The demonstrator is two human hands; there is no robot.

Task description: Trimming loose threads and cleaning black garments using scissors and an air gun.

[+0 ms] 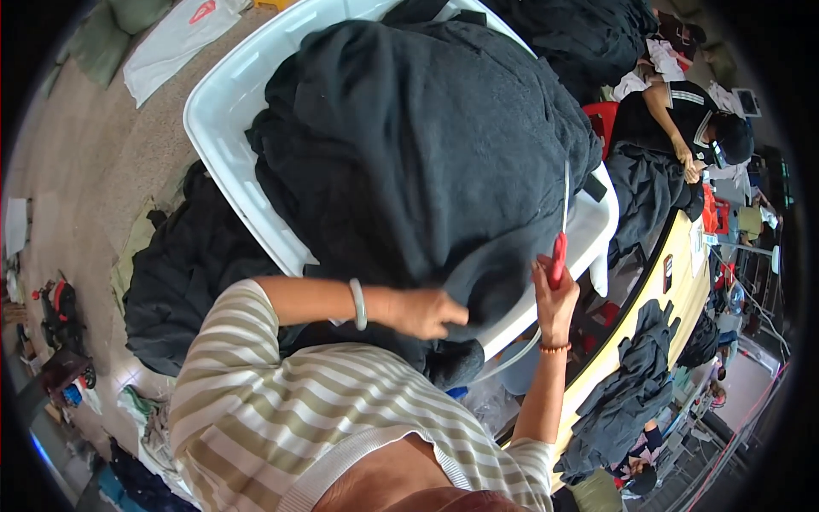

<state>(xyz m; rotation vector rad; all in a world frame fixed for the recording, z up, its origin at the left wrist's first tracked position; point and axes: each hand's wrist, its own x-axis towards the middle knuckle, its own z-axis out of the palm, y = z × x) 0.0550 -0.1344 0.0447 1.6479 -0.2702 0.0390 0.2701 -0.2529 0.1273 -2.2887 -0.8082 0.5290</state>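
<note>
A large heap of dark grey-black cloth [444, 154] fills a white plastic tub [223, 94] in front of me and spills over its near rim. My left hand [422, 313], a pale bangle on its wrist, is closed at the near edge of this cloth. Its fingers are curled against a fold and somewhat blurred. At the tub's right rim, my right hand [556, 303] is closed around red-handled scissors [559, 260]. They are seen edge-on, with the long thin metal blade pointing away from me, over the cloth's right side.
More black cloth [200, 264] lies left of the tub. To the right, a long curved pale table [589, 380] carries dark garments [627, 388] and a small dark phone-like object [668, 273]. A co-worker [682, 128] sits at the upper right. A white bag [183, 47] lies on the floor.
</note>
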